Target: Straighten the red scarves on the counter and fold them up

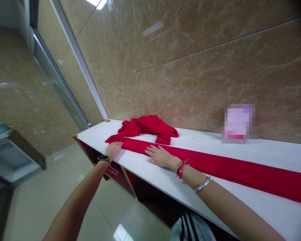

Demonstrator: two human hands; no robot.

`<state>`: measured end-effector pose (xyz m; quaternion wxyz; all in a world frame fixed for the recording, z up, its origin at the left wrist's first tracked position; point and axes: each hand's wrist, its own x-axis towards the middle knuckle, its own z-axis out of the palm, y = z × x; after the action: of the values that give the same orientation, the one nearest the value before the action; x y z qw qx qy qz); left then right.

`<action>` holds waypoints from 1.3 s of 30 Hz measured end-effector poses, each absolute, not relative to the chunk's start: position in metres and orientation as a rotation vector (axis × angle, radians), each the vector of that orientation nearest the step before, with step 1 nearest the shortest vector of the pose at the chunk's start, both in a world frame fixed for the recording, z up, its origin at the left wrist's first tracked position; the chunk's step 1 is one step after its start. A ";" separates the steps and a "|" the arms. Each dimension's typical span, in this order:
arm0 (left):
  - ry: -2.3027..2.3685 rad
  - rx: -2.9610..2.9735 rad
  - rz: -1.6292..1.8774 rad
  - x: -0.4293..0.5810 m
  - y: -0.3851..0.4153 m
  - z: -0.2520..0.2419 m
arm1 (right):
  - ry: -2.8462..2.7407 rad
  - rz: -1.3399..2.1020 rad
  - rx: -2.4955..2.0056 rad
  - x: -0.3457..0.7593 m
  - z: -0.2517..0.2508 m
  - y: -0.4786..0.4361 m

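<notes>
A long strip of red cloth [223, 165] lies flat along the white counter, running out of view at the right. Beyond its far left end, more red cloth [150, 125] sits bunched in loose folds by the wall. My left hand [113, 149], with a dark watch [103, 158] on the wrist, rests at the strip's left end, its fingers stretched out on the fabric. Farther right, my right hand [160, 156] lies flat across the strip's near edge, fingers spread. A red bracelet [182, 168] and a silver bangle [203, 184] are on my right arm.
The white counter [240, 145] stands against a brown marbled tile wall [190, 77], with dark shelf spaces under its front edge. A pixelated pinkish object [238, 122] is at the back right. At the lower left, a framed, box-like object [15, 154] stands above the tiled floor [52, 190].
</notes>
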<state>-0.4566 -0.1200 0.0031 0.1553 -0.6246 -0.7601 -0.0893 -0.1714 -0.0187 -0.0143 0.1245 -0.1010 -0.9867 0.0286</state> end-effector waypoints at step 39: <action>-2.439 -1.803 0.023 -0.417 -0.084 -0.013 | -2.852 0.340 -0.868 -0.196 -0.002 -0.024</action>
<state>-0.4174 -0.0842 -0.0128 0.0539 -0.5936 -0.8029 0.0076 -0.1962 -0.0237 -0.0016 0.0707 -0.2885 -0.9482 0.1130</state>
